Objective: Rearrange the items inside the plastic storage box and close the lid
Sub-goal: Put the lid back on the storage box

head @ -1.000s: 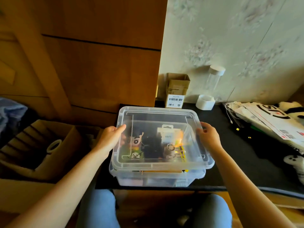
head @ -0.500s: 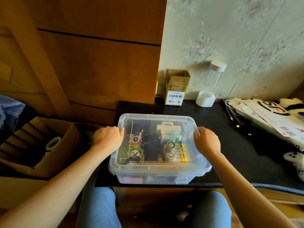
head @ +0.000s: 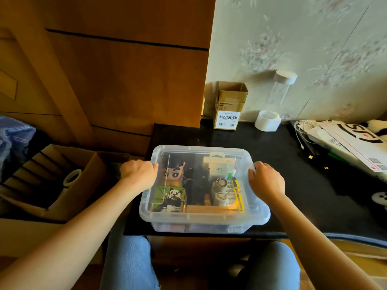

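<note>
Two hands: left hand (head: 139, 173), right hand (head: 266, 181), gripping one lid (head: 204, 212).

The clear plastic storage box (head: 204, 223) sits at the near edge of the black worktop (head: 293, 185) with its see-through lid (head: 201, 212) lying flat on top. The left hand (head: 139, 174) curls over the lid's left edge and the right hand (head: 266, 181) over the right edge. Through the lid you can see a cartoon figure (head: 174, 173), tape rolls (head: 221, 191) and a white packet (head: 217, 167). Behind it, by the wall, stand a small cardboard carton (head: 229, 107) and a clear jar (head: 280, 91).
</note>
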The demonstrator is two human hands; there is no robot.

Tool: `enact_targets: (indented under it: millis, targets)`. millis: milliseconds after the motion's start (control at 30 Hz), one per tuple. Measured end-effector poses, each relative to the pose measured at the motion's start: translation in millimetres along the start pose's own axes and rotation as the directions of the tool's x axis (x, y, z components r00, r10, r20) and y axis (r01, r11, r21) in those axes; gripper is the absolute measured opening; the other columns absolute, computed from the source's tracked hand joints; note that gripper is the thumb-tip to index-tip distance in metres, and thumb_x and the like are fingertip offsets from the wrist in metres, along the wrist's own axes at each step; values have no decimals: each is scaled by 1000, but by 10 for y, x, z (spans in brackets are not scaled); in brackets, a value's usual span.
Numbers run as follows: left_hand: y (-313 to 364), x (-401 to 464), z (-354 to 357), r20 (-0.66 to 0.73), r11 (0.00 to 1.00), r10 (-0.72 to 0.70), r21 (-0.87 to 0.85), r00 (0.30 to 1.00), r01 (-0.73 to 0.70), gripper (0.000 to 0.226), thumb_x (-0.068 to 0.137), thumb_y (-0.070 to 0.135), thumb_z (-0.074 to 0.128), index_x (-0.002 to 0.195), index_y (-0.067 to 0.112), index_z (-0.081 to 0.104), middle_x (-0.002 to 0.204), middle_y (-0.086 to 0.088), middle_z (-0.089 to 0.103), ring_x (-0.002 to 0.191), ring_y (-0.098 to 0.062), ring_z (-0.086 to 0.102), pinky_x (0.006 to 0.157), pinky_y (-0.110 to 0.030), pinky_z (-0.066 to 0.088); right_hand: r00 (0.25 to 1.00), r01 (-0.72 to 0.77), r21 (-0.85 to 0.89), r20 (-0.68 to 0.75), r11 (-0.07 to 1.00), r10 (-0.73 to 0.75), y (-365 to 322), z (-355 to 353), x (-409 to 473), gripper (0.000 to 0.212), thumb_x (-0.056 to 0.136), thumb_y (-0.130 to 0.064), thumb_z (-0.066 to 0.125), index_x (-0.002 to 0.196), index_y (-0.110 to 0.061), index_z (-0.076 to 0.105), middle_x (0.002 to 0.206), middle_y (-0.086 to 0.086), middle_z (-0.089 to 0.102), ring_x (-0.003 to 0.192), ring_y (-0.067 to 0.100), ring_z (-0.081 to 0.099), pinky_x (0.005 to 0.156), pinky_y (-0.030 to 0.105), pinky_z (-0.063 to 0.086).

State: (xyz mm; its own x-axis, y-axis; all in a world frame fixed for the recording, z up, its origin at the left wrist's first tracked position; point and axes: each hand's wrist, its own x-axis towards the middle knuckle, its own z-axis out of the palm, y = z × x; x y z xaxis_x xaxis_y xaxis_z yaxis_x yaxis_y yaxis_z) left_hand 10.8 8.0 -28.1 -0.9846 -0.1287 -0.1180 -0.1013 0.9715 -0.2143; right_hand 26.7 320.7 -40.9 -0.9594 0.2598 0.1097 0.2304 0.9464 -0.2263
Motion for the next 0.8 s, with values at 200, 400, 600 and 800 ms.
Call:
enact_targets:
  millis: [200,400,600,800]
  targets:
    - [50,-71,221,-169,984,-43,-179,985,13,42,102,37,20,120,8,45,112,-12,59,95,-28,62,63,-33,43,992,-16,107,128,994,2,8,55,164,33,94,-23,43,123,-10,50,107,7,55,93,21,54,73,30,46]
    - [92,189,190,-237,896,160,-373,958,-241,54,102,36,29,151,18,16,159,-4,13,143,-25,18,111,-44,26,974,143,310,122,940,-189,-68,160,323,57,98,-39,40,148,-22,20,155,0,22,142,24,19,112,44,25]
    - [244,345,281,-180,876,207,-403,962,-264,62,99,50,17,153,22,4,160,4,-3,147,-12,-7,117,-41,-3,958,197,278,150,940,-245,-89,291,370,63,96,-51,29,150,-24,11,157,-4,12,144,20,12,117,41,17]
    - [259,372,303,-205,874,210,-399,956,-277,73,90,58,5,152,20,2,160,4,-3,146,-12,-7,117,-35,-4,967,181,261,129,948,-220,-90,340,397,65,93,-57,24,150,-28,11,157,-6,13,144,19,14,116,42,17]
